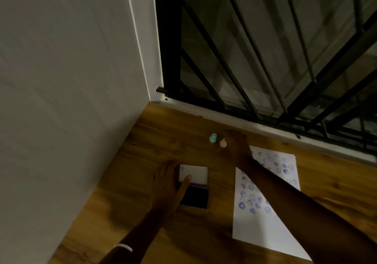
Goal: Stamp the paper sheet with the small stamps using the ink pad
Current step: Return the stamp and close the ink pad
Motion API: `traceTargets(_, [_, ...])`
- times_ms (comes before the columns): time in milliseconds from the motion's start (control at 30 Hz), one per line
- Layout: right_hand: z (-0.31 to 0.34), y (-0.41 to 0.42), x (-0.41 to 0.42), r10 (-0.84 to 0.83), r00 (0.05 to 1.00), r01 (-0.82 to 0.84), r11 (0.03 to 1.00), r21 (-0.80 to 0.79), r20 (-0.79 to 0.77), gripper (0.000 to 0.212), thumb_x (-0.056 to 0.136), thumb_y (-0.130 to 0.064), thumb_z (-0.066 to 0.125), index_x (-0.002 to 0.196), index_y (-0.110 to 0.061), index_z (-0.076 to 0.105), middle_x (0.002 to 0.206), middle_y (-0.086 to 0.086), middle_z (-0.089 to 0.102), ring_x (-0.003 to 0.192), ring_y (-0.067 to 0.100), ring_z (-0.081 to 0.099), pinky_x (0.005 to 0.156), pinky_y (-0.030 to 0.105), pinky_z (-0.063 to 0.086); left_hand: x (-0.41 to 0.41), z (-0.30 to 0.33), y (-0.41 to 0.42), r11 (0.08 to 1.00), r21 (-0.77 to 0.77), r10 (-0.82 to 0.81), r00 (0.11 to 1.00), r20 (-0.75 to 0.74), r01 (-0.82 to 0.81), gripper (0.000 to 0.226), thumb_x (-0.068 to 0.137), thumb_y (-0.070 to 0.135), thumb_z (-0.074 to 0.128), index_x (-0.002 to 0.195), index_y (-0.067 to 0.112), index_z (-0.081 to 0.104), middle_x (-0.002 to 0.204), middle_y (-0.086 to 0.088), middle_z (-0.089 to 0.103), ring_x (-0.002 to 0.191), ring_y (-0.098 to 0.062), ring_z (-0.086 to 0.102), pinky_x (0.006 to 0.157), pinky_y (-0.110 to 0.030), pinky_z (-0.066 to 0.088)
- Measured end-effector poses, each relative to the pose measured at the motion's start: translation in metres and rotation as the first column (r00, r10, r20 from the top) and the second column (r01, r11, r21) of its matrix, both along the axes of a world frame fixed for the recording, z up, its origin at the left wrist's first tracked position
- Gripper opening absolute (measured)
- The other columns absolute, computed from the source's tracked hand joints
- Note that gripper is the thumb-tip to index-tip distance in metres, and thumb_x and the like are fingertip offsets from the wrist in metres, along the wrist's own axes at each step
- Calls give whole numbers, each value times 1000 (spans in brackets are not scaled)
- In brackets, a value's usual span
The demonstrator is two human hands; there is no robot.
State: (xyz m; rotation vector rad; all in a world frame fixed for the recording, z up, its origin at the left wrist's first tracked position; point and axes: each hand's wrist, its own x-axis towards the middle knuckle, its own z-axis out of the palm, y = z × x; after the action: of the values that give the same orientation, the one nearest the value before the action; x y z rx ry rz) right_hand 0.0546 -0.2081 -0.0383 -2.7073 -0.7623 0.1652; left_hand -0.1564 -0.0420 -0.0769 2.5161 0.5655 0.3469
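The right hand [234, 143] reaches far over the sheet [263, 218], fingers at the cream stamp [223, 143] though grip unclear, teal stamp [213, 137] just left, while the left hand [170, 184] rests flat, open, on the ink pad [194, 197] near-left.

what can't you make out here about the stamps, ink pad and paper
Head view only:
- Cream stamp: right hand is at it; grip not discernible, blurred.
- Paper sheet: right forearm covers its middle; stamped designs too small.
- Ink pad: left hand hides its left edge.
- Teal stamp: design unseen.
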Motion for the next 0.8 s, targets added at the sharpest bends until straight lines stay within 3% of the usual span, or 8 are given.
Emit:
traceTargets(167, [7,-9,-54,-27,982,-5,986,166,185,38,91,-20,60,128,-14,54,132,14,57,123,35,51,104,50,39,-3,-5,-1,999,-44,16,999,42,-14,59,89,64,38,133,25,45,134,1,55,123,-19,51,103,-41,44])
traceTargets(267, [-2,-16,-98,-22,1000,23,967,254,-6,31,99,-30,48,129,-29,53,137,3,54,124,22,52,103,43,45,-5,-4,-1,996,-92,20,998,58,-15,58,90,62,38,132,24,47,134,-1,56,123,-21,52,104,-42,42])
traceTargets(400, [-15,-19,-138,2,1000,1,966,260,-11,35,94,-24,52,128,-27,47,132,-1,53,121,16,50,94,26,38,-7,3,-3,984,-180,20,998,59,-9,55,92,52,49,133,15,51,137,-7,55,127,-26,49,107,-43,39])
traceTargets(533, [-21,-9,-157,-31,991,62,968,243,-130,52,93,-27,55,142,-24,35,143,2,47,134,19,42,110,35,39,-6,15,-3,947,-321,-7,999,47,22,44,96,32,53,134,11,51,138,-9,53,128,-28,47,109,-46,38])
traceTargets(633, [-21,0,-161,-87,968,147,957,251,-237,54,94,-30,53,144,-25,32,146,3,45,135,22,42,111,46,40,-7,27,-7,891,-446,-52,995,85,85,38,98,29,47,132,11,53,132,-9,57,122,-25,53,105,-45,42])
traceTargets(800, [-19,12,-161,-198,911,325,883,337,-361,48,94,-20,55,139,-20,39,141,7,49,132,26,46,105,32,40,-5,39,-20,765,-641,-59,998,22,60,49,99,24,49,144,10,37,148,-10,42,135,-27,41,113,-44,34])
